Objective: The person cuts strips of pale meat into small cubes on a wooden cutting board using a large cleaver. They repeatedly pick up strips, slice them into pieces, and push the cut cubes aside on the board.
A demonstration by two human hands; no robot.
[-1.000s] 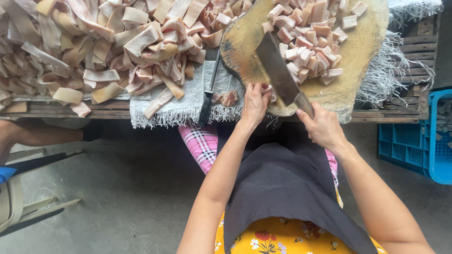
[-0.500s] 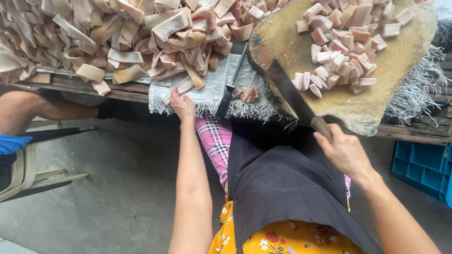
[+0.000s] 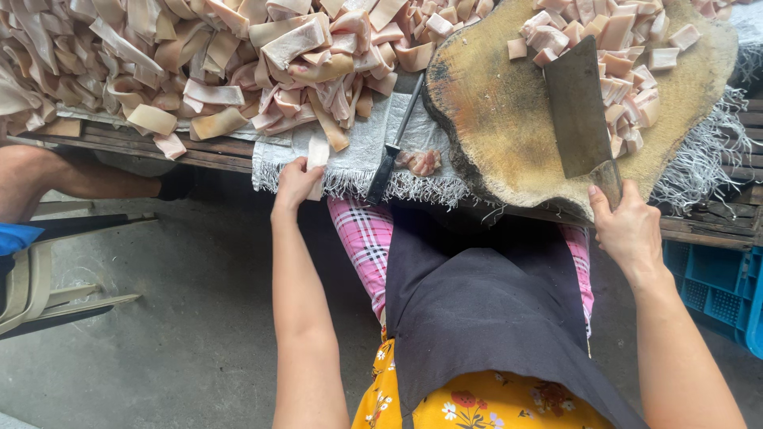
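While the right hand [image 3: 629,230] is wrapped around the handle of a broad steel cleaver [image 3: 578,109], the blade lies flat on the round, worn wooden chopping block [image 3: 497,119] beside pale pink cut cubes [image 3: 628,48]. Left hand [image 3: 296,182] pinches one pale strip of skin [image 3: 317,159] at the frayed grey cloth's [image 3: 362,147] edge, below the large strip pile [image 3: 199,63]. A dark-handled slim knife [image 3: 393,143] rests on the cloth, untouched.
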